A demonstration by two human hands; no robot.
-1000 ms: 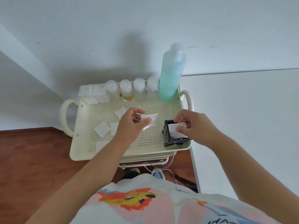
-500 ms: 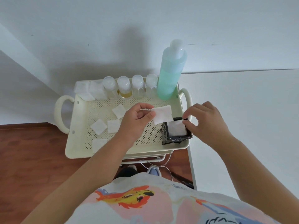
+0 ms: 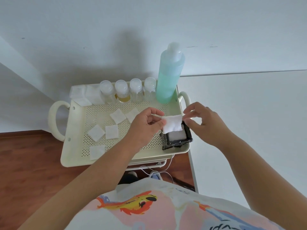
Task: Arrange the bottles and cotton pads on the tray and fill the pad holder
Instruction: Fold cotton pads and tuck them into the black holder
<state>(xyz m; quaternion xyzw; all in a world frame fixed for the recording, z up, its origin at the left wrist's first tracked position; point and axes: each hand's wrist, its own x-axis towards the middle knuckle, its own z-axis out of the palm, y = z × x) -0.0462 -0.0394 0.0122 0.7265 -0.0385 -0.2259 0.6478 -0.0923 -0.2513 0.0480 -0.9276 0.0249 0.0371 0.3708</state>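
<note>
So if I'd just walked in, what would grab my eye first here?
Probably the tall green bottle standing at the back right corner of the cream tray, towering over a row of four small clear bottles beside it. Next, the white cotton pad pinched by the left hand above the black pad holder at the tray's front right, with the right hand touching its far corner.

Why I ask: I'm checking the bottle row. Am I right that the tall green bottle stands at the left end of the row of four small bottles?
Not quite: in the head view the tall green bottle stands at the right end of the four small bottles, not the left.
</note>
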